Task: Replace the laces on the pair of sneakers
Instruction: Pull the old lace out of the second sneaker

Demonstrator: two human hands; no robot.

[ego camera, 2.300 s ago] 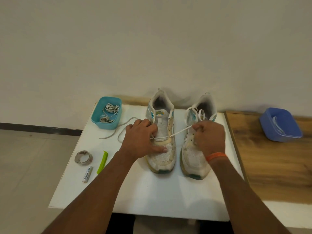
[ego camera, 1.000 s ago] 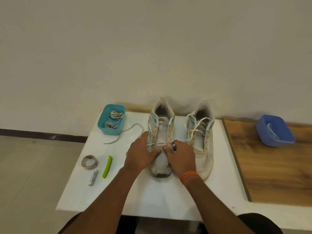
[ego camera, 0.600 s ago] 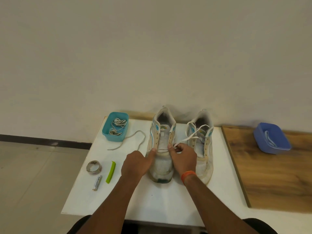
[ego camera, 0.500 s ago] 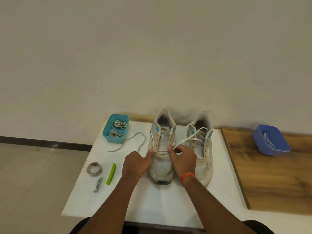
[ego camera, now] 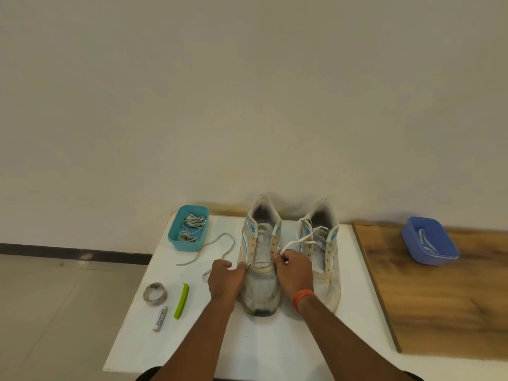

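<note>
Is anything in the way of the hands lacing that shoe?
Nothing visible. The left hand and right hand already touch the left sneaker, the right one pinching the lace beside its eyelets.

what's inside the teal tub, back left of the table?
The teal tub holds a tangle of greyish laces, bunched in two clumps. Part of the tub's floor shows between them; whatever lies beneath the clumps is covered.

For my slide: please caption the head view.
Both hands thread a white lace through the left sneaker.
</note>
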